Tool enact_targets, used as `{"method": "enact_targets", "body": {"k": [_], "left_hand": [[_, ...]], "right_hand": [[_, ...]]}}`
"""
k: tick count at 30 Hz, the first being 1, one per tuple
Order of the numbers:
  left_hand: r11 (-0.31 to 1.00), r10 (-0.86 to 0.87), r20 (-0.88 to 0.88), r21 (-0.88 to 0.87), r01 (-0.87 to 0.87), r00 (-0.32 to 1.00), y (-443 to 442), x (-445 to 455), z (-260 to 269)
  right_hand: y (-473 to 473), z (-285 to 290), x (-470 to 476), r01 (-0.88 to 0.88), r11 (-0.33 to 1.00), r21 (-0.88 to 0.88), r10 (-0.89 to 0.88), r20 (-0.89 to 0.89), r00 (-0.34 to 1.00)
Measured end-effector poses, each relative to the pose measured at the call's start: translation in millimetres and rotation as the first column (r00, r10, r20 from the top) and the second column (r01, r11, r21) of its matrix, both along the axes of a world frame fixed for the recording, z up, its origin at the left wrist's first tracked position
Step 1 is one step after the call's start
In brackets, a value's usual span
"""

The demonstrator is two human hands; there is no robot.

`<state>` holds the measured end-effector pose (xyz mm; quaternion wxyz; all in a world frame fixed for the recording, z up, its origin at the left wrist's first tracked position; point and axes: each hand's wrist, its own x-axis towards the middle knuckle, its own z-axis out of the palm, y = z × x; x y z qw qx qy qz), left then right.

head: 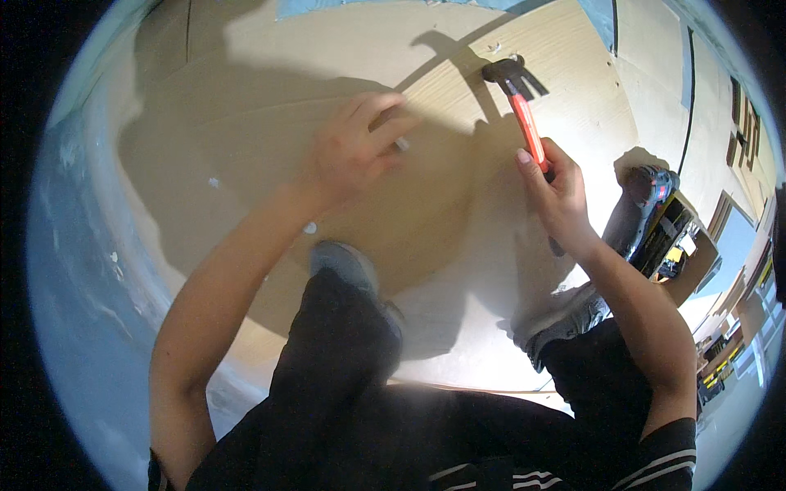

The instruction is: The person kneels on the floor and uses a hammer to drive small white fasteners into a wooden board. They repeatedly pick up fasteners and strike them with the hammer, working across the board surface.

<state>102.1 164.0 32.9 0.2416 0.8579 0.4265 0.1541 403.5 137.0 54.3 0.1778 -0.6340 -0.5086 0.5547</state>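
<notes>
My right hand (pixel 562 190) grips a claw hammer (pixel 528 126) by its red-orange handle. The hammer's dark head is raised, its claw pointing right, above a light wood-grain panel (pixel 583 55). Motion blurs my left hand (pixel 362 144), held over the panel's shaded left part with the fingers bent. A small white piece (pixel 401 144) shows by its fingertips; whether they hold it cannot be made out. Near the hammer head, a pale scrap (pixel 495 47) lies on the panel. Small dark holes or marks dot the panel's right edge.
Cardboard-like sheeting (pixel 288 37) covers the floor around the panel. At right, a cordless drill (pixel 654 184) sits beside an open box (pixel 681 245) of mixed items. My shoe (pixel 344 264) is close to the panel. Wooden pieces (pixel 744 126) lie farther right.
</notes>
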Motion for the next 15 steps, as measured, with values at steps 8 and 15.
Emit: {"method": "enact_targets", "body": {"k": [8,15], "left_hand": [[0.893,-0.423,0.017,0.179,0.413,0.906,39.4,-13.4,-21.2],[0.901,-0.428,0.043,0.096,0.422,0.903,45.5,-9.8,-16.7]], "right_hand": [[-3.7,-15.9,17.6,-0.053,0.998,0.017,0.05,0.142,0.989],[3.2,-7.8,16.9,-0.005,0.999,-0.035,0.007,0.048,0.999]]}}
